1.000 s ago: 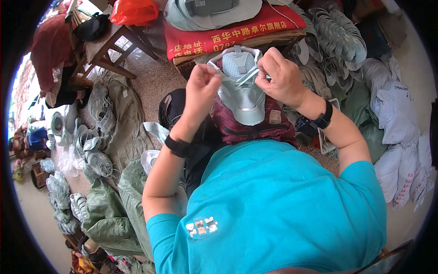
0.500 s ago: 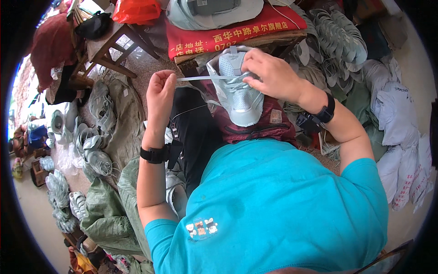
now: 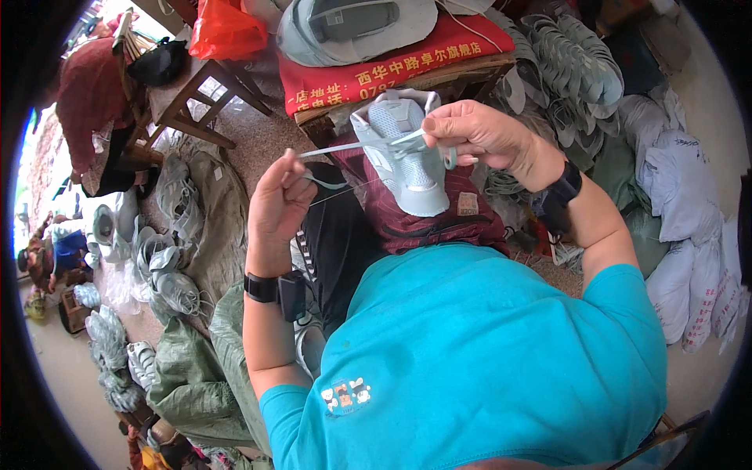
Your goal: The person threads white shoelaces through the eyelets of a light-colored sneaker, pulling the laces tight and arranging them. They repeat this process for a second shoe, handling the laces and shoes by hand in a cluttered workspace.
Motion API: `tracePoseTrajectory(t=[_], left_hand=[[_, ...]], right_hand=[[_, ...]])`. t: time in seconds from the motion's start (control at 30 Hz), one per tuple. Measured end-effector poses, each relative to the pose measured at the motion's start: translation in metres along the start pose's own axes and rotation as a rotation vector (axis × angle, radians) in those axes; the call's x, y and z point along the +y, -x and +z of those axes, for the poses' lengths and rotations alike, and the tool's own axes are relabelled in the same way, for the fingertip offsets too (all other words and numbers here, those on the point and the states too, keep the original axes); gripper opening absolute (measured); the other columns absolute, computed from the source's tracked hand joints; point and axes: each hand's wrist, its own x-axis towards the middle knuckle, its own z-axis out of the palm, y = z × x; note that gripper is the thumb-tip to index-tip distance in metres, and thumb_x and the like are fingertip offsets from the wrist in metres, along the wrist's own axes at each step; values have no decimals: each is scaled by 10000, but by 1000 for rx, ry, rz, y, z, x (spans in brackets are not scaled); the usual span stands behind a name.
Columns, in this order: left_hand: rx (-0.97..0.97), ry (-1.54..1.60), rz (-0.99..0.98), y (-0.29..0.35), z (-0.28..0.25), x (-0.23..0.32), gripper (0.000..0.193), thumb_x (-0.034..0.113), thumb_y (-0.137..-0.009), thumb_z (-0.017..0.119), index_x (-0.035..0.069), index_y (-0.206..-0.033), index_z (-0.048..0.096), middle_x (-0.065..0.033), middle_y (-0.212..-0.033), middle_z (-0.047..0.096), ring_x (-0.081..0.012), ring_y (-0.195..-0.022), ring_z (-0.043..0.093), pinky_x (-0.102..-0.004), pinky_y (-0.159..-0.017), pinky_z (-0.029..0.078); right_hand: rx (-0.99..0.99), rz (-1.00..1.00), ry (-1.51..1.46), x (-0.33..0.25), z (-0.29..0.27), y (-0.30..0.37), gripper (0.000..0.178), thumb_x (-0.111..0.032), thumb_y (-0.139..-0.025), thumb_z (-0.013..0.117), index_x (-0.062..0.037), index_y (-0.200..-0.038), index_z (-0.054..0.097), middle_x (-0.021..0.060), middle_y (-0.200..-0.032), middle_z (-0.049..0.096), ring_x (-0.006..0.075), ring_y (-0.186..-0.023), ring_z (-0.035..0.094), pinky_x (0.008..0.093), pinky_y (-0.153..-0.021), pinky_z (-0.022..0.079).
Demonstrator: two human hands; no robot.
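A pale grey-green sneaker rests on my lap over dark red cloth, its toe toward me. Pinched in my left hand is one stretch of its flat pale shoelace, drawn out to the left of the tongue. A loose lace end hangs by those fingers. My right hand is closed on the lace at the shoe's right side, with a loop of it curling under the fingers. Both lengths cross over the upper, taut between my hands. A thin thread runs low from the shoe toward my left hand.
Ahead stands a low wooden table with a red printed cloth and grey shoe parts on it. Bundled shoe pieces and white sacks lie right. Left are a wooden stool, sneakers and green sacks.
My right hand has moved off the tongue to the right, carrying lace with it. My left hand has dropped slightly, and its lace now slants. The shoe has shifted a little left.
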Motion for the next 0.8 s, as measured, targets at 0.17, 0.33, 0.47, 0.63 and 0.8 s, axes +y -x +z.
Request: tracePoseTrajectory(t=[0.17, 0.33, 0.47, 0.63, 0.8], left_hand=[[88, 334, 109, 12, -28, 18, 167, 225, -988, 569, 82, -933, 634, 59, -675, 423, -74, -584, 376, -257, -609, 340], [204, 194, 341, 31, -88, 66, 141, 272, -968, 592, 188, -1013, 696, -41, -1088, 680, -189, -934, 609, -350, -825, 440], [481, 345, 493, 42, -106, 93, 208, 267, -978, 570, 114, -1028, 702, -101, -1147, 675, -234, -947, 627, -395, -844, 461], [372, 592, 682, 71, -214, 136, 354, 289, -1022, 477, -13, -978, 657, -142, -1073, 671, -221, -827, 605, -355, -756, 463], [499, 292, 735, 89, -222, 114, 362, 272, -1038, 397, -13, -985, 614, -89, -867, 613, -154, -663, 469, -313, -582, 400]], right_hand=[[71, -265, -188, 19, -33, 7, 242, -232, -963, 611, -13, -1033, 686, 9, -911, 661, 47, -702, 518, 189, -609, 398], [84, -722, -235, 7, -43, 17, 252, -280, -972, 594, -84, -1092, 697, 110, -1136, 681, 249, -1175, 585, 370, -1017, 428], [68, -809, -736, 2, -102, 41, 347, -218, -1000, 535, -46, -1301, 552, 88, -1044, 685, 277, -1058, 626, 463, -1024, 462], [603, -811, -756, 48, -261, 125, 312, -26, -979, 477, 105, -1261, 501, 174, -1056, 641, 269, -940, 609, 394, -922, 521], [1287, -788, -512, 92, -278, 158, 293, -68, -971, 519, 94, -1213, 556, 150, -998, 659, 94, -667, 528, 209, -526, 422]])
